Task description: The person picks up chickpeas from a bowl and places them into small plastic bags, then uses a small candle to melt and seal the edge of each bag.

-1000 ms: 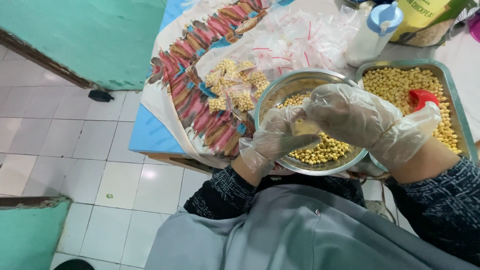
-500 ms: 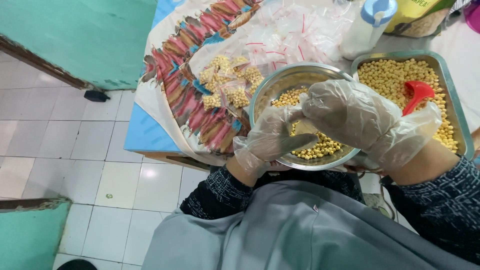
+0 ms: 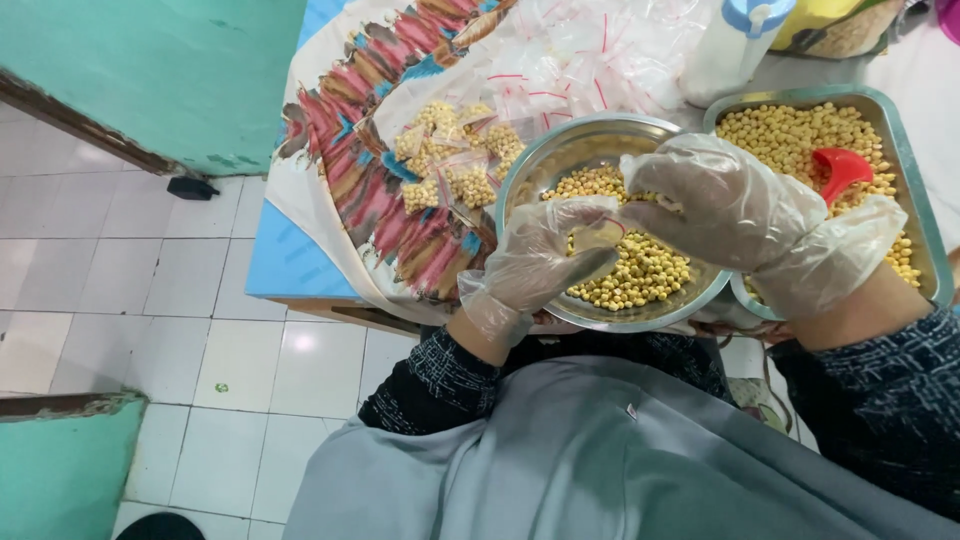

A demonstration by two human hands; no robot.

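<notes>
I'm holding both gloved hands over the round steel bowl (image 3: pixel 610 225), which I'm using as my ref point. My left hand (image 3: pixel 545 265), over the bowl's near-left rim, is pinching a small clear zip bag (image 3: pixel 598 237) w/ fingers closed narrow on it; bag is hanging just above the yellow beans (image 3: pixel 640 275) in the bowl. My right hand (image 3: pixel 735 215) is curling over the bowl's right side, fingers bunched at the bag mouth; can't tell if it's holding beans or just the plastic.

Risks, as I'm judging them: loose gloves are slipping on thin film, so the bag may be tipping & beans spilling back or past the near rim onto my lap. Bowl is overhanging the table edge, so a nudge could be upsetting it.

Left of the bowl, filled bags (image 3: pixel 450 160) are lying on the patterned cloth (image 3: pixel 340 190). Right of it, the steel tray (image 3: pixel 915 215) w/ a red scoop (image 3: pixel 845 170). Beyond, empty bags (image 3: pixel 560 60) & a white bottle (image 3: pixel 735 45).
</notes>
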